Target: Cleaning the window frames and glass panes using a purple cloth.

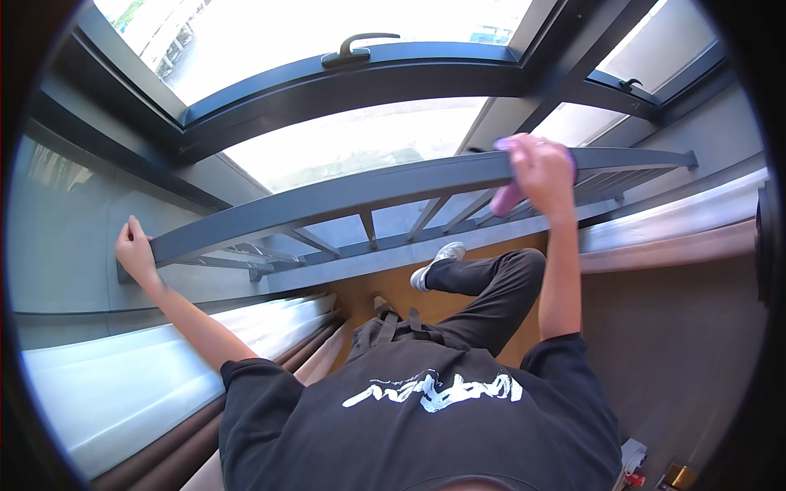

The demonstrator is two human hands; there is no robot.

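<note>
A dark grey metal railing (pixel 344 192) runs across in front of a window. My left hand (pixel 136 252) is closed around the railing's left end, close to the wall, with its fingers partly hidden. Toward the right part of the top bar, my right hand (pixel 542 176) grips a purple cloth (pixel 509 196). The cloth is bunched over the bar, and a flap of it hangs on the near side below my fingers.
Beyond the railing is a dark window frame (pixel 368 82) with a handle (pixel 348 53). White curtains hang at the left (pixel 164 360) and right (pixel 663 221), beside brown drapes (pixel 188 434). My foot in a light shoe (pixel 438 263) is near the railing's base, above the wooden floor (pixel 352 288).
</note>
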